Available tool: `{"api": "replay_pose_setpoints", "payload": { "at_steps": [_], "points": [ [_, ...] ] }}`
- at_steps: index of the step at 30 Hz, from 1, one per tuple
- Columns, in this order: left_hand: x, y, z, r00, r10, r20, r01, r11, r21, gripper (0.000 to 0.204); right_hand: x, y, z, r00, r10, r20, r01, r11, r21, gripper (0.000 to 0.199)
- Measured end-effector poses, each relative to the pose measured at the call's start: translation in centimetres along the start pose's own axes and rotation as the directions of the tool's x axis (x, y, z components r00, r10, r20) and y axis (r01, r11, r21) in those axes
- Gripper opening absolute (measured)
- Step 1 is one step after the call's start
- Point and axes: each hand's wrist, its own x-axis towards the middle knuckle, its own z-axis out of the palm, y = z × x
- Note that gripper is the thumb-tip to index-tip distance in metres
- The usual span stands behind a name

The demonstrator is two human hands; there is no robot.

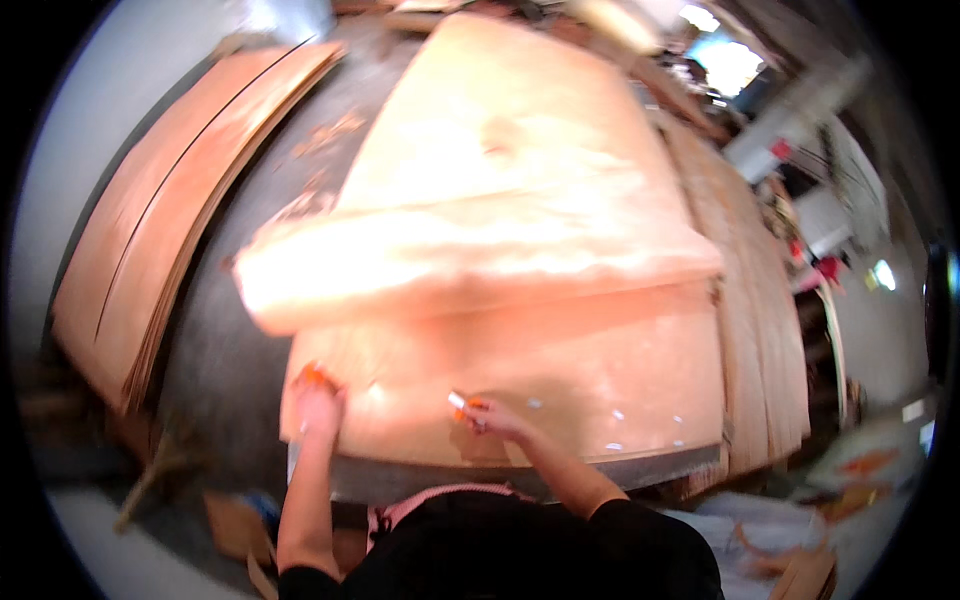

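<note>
A broad, pale wood veneer sheet (500, 370) lies before me on a stack, with its near edge close to my body. Across it rests a folded-back or curled layer of veneer (480, 260), bright with glare. My left hand (320, 408) is closed around a small orange thing (315, 374) at the sheet's left edge; blur hides its kind. Over the middle of the near part, my right hand (492, 417) grips a small white-tipped tool with orange on it (458, 400). Several small white scraps (615, 414) lie on the veneer to its right.
A stack of veneer sheets (180, 200) stands at the left, with a dark slit along its top. Long wood strips or sheets (750, 300) run along the right side. Scraps (330, 130) lie on the grey floor at the far left. Cardboard pieces (235, 525) sit at lower left.
</note>
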Motion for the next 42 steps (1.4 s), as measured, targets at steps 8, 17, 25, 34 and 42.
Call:
{"api": "replay_pose_setpoints", "payload": {
  "at_steps": [8, 17, 25, 34, 42],
  "points": [
    [0.2, 0.4, -0.1, 0.986, -0.068, 0.155, 0.061, 0.997, 0.046, 0.066, -5.9, 5.3, -7.2, 0.963, -0.094, -0.251, 0.158, 0.955, 0.249, 0.020],
    [0.1, 0.3, 0.2, 0.983, -0.069, 0.169, 0.055, 0.995, 0.089, 0.067, -6.5, 5.4, -5.7, 0.923, -0.122, -0.366, 0.226, 0.939, 0.259, 0.020],
    [-0.1, 0.0, 0.8, 0.983, -0.096, 0.154, 0.097, 0.995, 0.007, 0.068, -5.1, 7.0, -6.7, 0.909, -0.154, -0.387, 0.267, 0.928, 0.259, 0.016],
    [0.4, 1.0, -3.0, 0.979, -0.064, 0.194, 0.074, 0.996, -0.049, 0.050, -7.4, 2.7, -4.1, 0.937, -0.054, -0.344, 0.205, 0.885, 0.418, 0.015],
    [8.4, 6.5, -11.6, 0.959, 0.186, -0.216, -0.221, 0.964, -0.151, 0.050, -6.0, 6.6, -6.4, 0.904, -0.062, -0.422, 0.188, 0.946, 0.264, 0.015]
  ]
}}
